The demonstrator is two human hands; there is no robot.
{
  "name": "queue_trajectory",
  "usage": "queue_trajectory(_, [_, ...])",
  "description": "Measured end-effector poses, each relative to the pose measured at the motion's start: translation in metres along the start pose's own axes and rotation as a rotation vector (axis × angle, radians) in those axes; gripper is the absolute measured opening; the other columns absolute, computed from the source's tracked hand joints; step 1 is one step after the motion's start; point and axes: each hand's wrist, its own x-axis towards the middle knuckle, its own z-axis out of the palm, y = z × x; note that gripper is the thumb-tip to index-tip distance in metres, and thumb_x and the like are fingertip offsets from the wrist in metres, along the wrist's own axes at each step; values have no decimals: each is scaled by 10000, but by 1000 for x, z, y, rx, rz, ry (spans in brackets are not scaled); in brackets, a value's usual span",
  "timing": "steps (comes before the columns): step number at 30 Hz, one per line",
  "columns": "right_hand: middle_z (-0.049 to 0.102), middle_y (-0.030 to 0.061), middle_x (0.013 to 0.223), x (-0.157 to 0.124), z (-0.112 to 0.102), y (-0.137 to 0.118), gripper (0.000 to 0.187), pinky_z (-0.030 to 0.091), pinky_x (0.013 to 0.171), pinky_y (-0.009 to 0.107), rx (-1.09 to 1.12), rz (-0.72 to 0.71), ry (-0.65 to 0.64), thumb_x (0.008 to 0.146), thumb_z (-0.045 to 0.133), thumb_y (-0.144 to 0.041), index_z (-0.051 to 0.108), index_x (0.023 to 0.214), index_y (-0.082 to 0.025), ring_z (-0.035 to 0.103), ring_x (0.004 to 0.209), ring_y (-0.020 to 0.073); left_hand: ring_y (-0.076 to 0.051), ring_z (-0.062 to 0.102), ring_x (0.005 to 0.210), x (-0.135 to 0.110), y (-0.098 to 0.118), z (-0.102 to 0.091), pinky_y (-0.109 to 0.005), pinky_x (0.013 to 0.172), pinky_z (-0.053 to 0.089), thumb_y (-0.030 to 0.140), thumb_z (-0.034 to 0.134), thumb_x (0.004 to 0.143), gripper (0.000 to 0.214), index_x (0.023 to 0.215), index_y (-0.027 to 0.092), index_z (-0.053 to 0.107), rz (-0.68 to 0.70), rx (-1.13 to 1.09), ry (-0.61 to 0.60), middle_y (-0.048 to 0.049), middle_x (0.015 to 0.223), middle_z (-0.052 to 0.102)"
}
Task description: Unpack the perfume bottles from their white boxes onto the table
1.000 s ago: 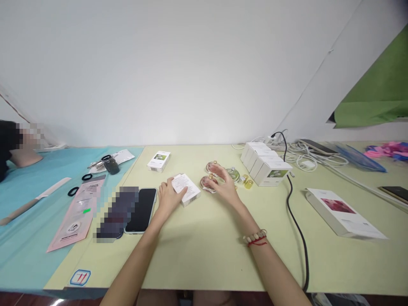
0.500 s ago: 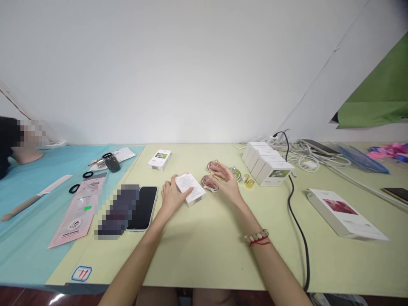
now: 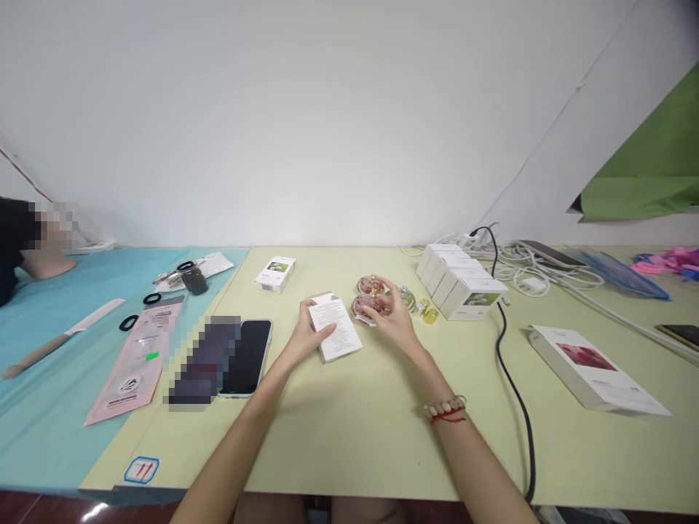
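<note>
My left hand point(image 3: 303, 338) grips a small white carton point(image 3: 335, 327) with printed text, tilted up off the pale green table point(image 3: 349, 429). My right hand point(image 3: 390, 317) is curled round a round pink perfume bottle point(image 3: 365, 306) just right of the carton. A second pink bottle point(image 3: 368, 284) lies behind it. A clear greenish bottle point(image 3: 407, 297) and small gold caps point(image 3: 429, 314) sit beside my right fingers.
A row of white cartons point(image 3: 459, 284) stands at the right, another carton point(image 3: 276, 273) at the back. A black phone point(image 3: 248, 355) lies left. A black cable point(image 3: 510, 386), white cables point(image 3: 538, 273), a flat box point(image 3: 593, 367), a pink sachet point(image 3: 139, 356), a knife point(image 3: 60, 336). Another person point(image 3: 25, 244) sits far left.
My left hand has lifted and turned the white carton toward me. My right hand has closed round the pink bottle and drawn it nearer the carton.
</note>
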Motion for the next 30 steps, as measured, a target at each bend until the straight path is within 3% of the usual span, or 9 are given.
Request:
queue_trajectory(4, [660,75,926,3,-5,-12,744,511,738,363,205,16,15,696,661,-381,256,1302,-232,646,787,188,-137,610,711,-3,2,9,-264,629,480,447,511,796,415,1106,247,320,-21,-110,-81,-24,886,585])
queue_trajectory(8, [671,65,908,3,-5,-25,697,506,771,363,303,-33,-20,719,654,-384,252,1273,-248,644,839,191,-133,595,674,-4,-1,15,-248,606,459,432,504,805,371,1111,240,418,-36,-126,-157,-19,848,583])
queue_trajectory(15, [651,90,1002,1,0,-32,441,502,808,370,291,-92,-73,753,614,-404,404,1108,-247,614,964,215,-132,576,678,-4,-5,17,-250,634,448,399,502,812,369,1142,244,447,-50,-111,-176,-8,814,581])
queue_trajectory(25, [657,80,991,0,3,-31,465,512,789,368,309,-57,-102,745,611,-432,341,1083,-261,629,925,204,-129,588,683,-5,-2,18,-247,631,457,394,501,814,382,1155,234,438,-51,-128,-174,-8,821,591])
queue_trajectory(30, [654,75,985,0,5,-32,523,499,818,377,340,-101,-4,750,617,-393,326,1165,-267,630,908,197,-135,613,721,-8,4,19,-246,625,472,410,543,793,485,1218,254,367,-26,-157,-184,-45,967,610])
